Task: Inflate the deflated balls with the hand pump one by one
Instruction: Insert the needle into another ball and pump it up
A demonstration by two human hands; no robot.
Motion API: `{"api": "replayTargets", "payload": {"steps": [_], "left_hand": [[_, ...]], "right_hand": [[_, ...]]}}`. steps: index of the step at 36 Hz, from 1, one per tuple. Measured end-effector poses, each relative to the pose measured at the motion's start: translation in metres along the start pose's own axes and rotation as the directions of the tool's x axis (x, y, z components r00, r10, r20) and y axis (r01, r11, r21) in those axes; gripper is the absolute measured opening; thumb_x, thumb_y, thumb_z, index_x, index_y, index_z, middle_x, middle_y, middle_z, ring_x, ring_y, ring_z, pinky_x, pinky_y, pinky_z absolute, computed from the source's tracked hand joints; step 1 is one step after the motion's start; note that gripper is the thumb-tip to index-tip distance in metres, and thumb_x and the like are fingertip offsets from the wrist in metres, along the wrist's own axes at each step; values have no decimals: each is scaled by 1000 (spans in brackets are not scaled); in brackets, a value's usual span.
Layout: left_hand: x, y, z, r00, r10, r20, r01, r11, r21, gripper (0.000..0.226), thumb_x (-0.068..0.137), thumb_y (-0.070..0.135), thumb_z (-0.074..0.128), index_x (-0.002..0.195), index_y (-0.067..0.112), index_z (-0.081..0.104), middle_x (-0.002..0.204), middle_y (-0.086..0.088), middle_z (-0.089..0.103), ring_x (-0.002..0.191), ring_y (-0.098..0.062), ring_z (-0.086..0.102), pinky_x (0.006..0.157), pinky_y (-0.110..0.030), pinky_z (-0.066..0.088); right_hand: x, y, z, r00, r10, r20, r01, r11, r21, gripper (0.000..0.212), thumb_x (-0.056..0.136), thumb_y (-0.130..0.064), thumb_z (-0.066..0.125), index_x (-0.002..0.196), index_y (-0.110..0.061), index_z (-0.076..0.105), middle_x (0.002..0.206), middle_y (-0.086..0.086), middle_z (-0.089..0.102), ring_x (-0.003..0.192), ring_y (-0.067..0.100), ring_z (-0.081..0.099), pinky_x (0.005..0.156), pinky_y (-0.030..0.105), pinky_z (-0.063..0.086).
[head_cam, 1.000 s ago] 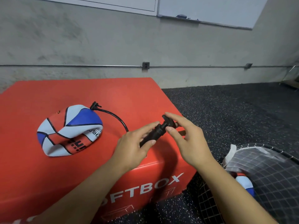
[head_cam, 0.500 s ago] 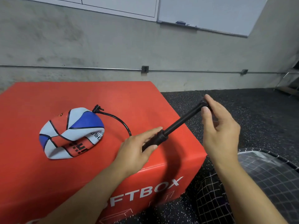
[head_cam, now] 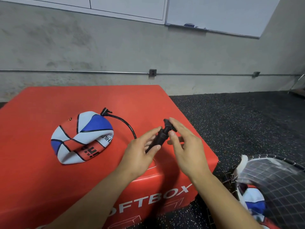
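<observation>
Pump handle [head_cam: 167, 123] pushed back in — right hand [head_cam: 186, 146] on it; left hand [head_cam: 140, 152] gripping black barrel [head_cam: 158, 139]

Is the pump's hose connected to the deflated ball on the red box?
Yes, the black hose runs from the hand pump to the deflated ball, and its end sits at the ball's top edge.

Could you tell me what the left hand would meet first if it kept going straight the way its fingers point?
Probably the right hand, just beyond the hand pump that the left hand already holds; depth between them is hard to judge.
</observation>
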State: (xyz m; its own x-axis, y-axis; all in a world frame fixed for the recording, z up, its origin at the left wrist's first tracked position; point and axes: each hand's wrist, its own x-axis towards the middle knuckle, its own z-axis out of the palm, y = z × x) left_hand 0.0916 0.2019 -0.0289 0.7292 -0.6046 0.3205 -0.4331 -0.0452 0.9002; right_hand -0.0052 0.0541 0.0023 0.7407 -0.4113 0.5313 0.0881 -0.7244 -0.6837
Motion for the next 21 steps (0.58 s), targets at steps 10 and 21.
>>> {"api": "replayTargets", "payload": {"steps": [10, 21], "left_hand": [[3, -2, 3, 998, 35, 60, -40, 995, 88, 63, 98, 10, 70, 149, 42, 54, 134, 16, 69, 125, 7, 60, 107, -17, 47], [-2, 4, 3, 991, 38, 126, -54, 991, 126, 65, 98, 9, 68, 148, 49, 53, 132, 19, 70, 128, 6, 59, 114, -30, 47]], "right_hand": [[6, 1, -17, 998, 60, -35, -54, 986, 158, 27, 103, -19, 66, 117, -42, 66, 114, -28, 71, 109, 0, 67, 83, 34, 58], [29, -17, -68, 949, 72, -306, 31, 947, 320, 20, 105, -6, 60, 121, -14, 70, 109, -6, 72, 99, -1, 65, 90, 18, 50]]}}
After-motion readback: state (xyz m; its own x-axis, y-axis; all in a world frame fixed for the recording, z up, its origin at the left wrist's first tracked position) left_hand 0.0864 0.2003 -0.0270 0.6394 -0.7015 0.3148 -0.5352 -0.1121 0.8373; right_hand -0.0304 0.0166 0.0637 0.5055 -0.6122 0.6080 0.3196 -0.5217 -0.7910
